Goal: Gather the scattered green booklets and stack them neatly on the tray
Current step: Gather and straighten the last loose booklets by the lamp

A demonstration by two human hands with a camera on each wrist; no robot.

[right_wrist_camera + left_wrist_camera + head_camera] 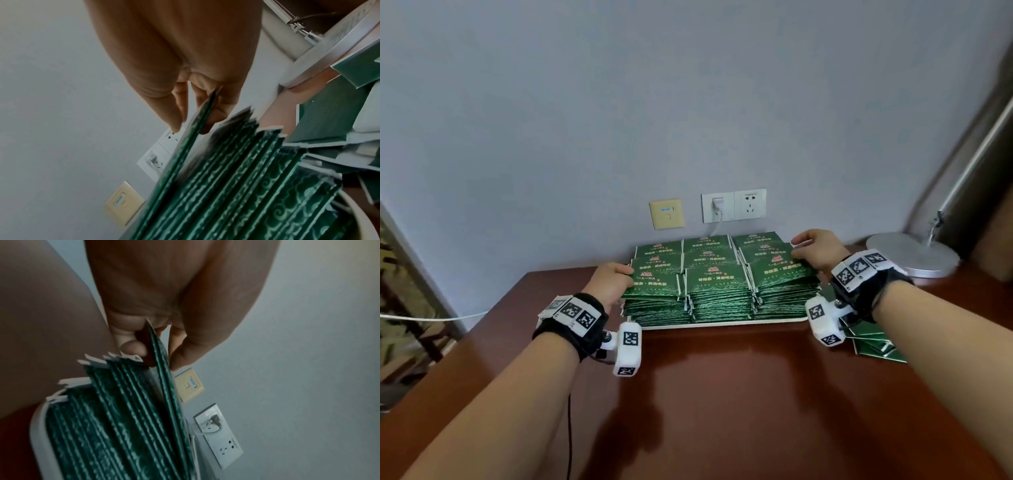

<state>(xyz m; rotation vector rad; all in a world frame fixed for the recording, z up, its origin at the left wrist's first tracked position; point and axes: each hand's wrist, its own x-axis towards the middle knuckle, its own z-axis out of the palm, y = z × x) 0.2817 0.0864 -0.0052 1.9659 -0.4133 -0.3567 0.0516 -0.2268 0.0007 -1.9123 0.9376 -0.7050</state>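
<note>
Stacks of green booklets (717, 291) fill a white tray (722, 323) at the back of the table, in three columns. My left hand (616, 279) pinches the top booklet (162, 356) of the left front stack between thumb and fingers. My right hand (815, 250) pinches the top booklet (197, 123) of the right front stack (779, 270), which lies slightly askew. Several loose green booklets (873, 342) lie on the table to the right of the tray, partly hidden by my right wrist.
The brown wooden table (722, 394) runs to the grey wall. A round silver lamp base (914, 253) stands at the back right. Wall sockets (734, 205) with a plugged charger and a beige plate (666, 214) sit behind the tray. A white cable (431, 317) runs at left.
</note>
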